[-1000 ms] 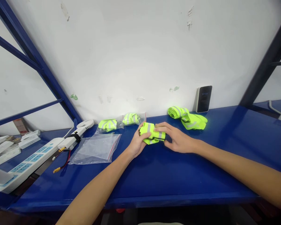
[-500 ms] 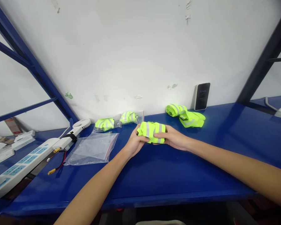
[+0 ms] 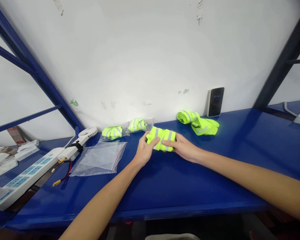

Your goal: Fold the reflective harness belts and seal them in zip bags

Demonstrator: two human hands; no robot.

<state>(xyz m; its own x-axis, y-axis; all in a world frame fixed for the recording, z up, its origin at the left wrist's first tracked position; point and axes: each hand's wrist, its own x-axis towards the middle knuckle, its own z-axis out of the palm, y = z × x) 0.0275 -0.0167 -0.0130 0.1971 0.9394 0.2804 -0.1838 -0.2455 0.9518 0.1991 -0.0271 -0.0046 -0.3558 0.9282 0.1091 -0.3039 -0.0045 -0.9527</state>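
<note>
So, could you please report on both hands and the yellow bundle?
Left hand, right hand both gripping yellow bundle. Bundle compact, silver-striped. Nothing visibly blocking; flat clear plastic lies left.

Through one head camera I look forward and down at the table (image 3: 190, 186) from above its near-edge side, facing the wall (image 3: 140, 50) behind. It sits close: the left grip (image 3: 143, 150) and right grip (image 3: 186, 148) fall mid-picture, the table's near and far edges both showing.
</note>
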